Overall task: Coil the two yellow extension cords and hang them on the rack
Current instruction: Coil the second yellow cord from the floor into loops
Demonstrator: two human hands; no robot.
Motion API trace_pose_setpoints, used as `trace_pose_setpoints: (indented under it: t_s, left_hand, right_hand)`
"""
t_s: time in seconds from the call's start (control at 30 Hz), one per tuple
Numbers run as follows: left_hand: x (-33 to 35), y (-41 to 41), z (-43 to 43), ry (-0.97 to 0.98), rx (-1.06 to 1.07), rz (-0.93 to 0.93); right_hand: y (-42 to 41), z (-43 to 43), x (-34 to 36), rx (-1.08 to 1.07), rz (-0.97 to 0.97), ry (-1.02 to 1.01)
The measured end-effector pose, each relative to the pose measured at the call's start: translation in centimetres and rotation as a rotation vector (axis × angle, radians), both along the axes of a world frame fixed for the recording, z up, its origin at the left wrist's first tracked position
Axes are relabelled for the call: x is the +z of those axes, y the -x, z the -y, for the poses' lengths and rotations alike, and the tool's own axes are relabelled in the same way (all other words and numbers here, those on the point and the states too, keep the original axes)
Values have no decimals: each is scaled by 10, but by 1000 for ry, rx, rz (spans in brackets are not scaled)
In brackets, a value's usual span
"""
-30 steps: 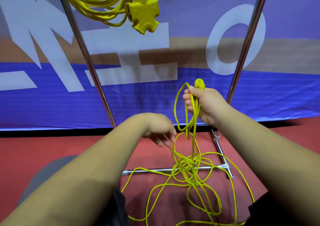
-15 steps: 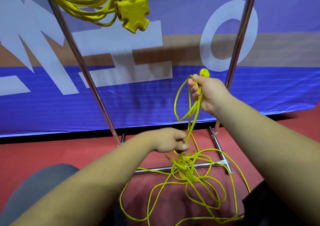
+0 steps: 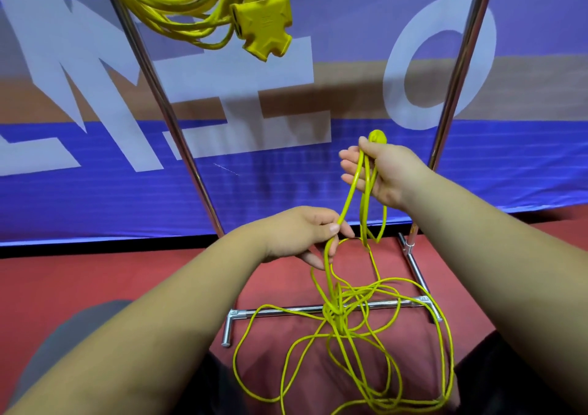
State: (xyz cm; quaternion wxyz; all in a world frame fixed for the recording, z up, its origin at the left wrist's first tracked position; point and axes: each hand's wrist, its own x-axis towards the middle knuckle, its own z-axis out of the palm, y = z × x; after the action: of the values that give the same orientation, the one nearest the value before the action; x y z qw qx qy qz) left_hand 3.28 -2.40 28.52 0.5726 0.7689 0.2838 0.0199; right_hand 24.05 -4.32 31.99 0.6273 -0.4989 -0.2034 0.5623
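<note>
Nearest me, most of the loose cord (image 3: 342,332) lies in a tangled heap on the red floor (image 3: 95,281), between my forearms, draped over the low crossbar of the rack (image 3: 237,313). From that heap a few strands rise to my hands. My left hand (image 3: 299,236) is the lower one, just above the heap, and pinches a single strand between thumb and forefinger. My right hand (image 3: 386,173) is higher and farther right. Its thumb presses a few hanging loops against the palm while the fingers are only loosely bent, and the cord's plug end (image 3: 377,136) pokes out above the hand. Beyond the hands, the rack's two shiny uprights (image 3: 165,112) climb in front of a blue banner (image 3: 95,198). At the far top left the coiled cord (image 3: 178,4) hangs with its socket block (image 3: 264,26) dangling below the loops.
</note>
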Motion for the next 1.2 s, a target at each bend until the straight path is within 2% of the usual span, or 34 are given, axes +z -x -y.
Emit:
trace_pose_setpoints:
  t_s: [0.13, 0.3, 0.4, 0.5, 0.67, 0.77, 0.93, 1.0, 1.1, 1.2]
  left_hand:
    - [-12, -4, 3, -10, 14, -2]
    - [-54, -14, 8, -92, -154, -32]
    - [-93, -16, 14, -116, -238, -245]
    - [-118, -10, 14, -224, -323, -437]
    - [-108, -7, 1, -118, -229, -393]
    - [-102, 2, -9, -123, -214, -402]
    - [-88, 9, -18, -345, -353, -554]
    - [-83, 6, -13, -357, -387, -586]
    - [-84, 1, -6, -302, -362, -493]
    - [-75, -8, 1, -116, -202, -184]
  right_hand:
    - [0, -6, -7, -41, 76, 68]
    - [5, -5, -5, 26, 87, 16]
    - [7, -2, -4, 69, 122, -5]
    - [3, 0, -5, 88, 123, -2]
    - [-5, 6, 0, 166, 106, 18]
    - [-12, 10, 4, 198, 123, 23]
    - [-17, 9, -2, 186, 32, 30]
    - [-16, 6, -8, 164, 35, 30]
    - [-11, 0, -17, 116, 43, 22]
    - [-7, -2, -23, 86, 57, 24]
